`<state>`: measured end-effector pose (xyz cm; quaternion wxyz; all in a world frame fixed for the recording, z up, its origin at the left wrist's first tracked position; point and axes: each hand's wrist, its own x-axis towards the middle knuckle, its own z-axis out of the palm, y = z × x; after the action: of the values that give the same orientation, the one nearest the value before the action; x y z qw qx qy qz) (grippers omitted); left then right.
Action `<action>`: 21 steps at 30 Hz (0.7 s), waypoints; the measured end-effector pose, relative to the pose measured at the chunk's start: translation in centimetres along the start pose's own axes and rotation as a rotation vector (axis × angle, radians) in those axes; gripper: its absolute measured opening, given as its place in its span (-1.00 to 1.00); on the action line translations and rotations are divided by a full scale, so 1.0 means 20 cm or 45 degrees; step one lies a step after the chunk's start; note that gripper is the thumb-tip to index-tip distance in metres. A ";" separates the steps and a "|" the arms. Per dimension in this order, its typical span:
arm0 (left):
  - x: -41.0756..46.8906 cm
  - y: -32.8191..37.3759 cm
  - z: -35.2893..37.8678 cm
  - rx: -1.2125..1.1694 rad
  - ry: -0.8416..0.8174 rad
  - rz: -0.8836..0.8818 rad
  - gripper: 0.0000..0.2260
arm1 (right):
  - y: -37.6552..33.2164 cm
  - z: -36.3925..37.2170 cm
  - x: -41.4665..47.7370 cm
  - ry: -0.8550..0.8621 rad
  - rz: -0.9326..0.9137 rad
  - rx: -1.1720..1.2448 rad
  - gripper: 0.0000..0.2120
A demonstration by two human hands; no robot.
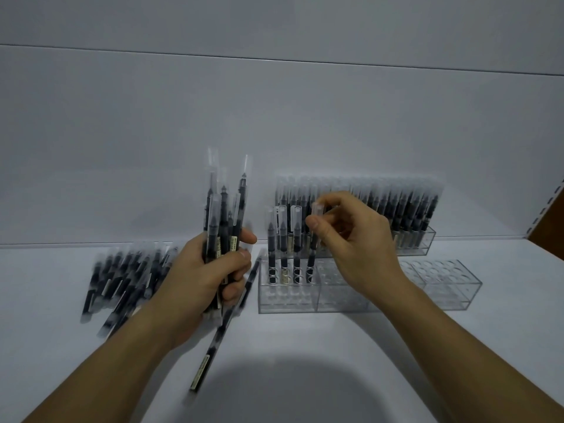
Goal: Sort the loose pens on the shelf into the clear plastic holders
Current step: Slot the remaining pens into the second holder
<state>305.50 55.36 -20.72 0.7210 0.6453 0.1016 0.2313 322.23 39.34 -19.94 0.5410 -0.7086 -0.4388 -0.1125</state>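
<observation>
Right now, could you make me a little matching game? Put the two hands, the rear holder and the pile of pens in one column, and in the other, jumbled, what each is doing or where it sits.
Column one:
1. left hand
2. right hand
3. rear holder
4. pile of pens

Column two:
A. lies flat on the shelf, far left
B. pinches a single pen at the front holder
C. stands by the wall, packed with pens
D. grips an upright bundle of pens

Pairs: 1-D, 2-B, 3-C, 4-A.
</observation>
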 end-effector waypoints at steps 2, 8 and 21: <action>0.00 0.00 0.00 -0.003 -0.003 -0.007 -0.78 | 0.00 0.00 0.00 -0.025 0.009 -0.015 -0.85; -0.01 0.01 0.01 -0.046 -0.038 -0.032 -0.78 | -0.02 0.00 0.00 -0.033 0.026 -0.016 -0.92; -0.05 0.03 -0.02 0.063 -0.568 -0.034 -0.72 | -0.22 -0.01 -0.04 0.188 -0.062 0.396 -0.83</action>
<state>304.42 55.28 -20.27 0.7125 0.6966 -0.0462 0.0706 318.57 38.84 -17.34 0.6720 -0.5954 -0.4269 -0.1080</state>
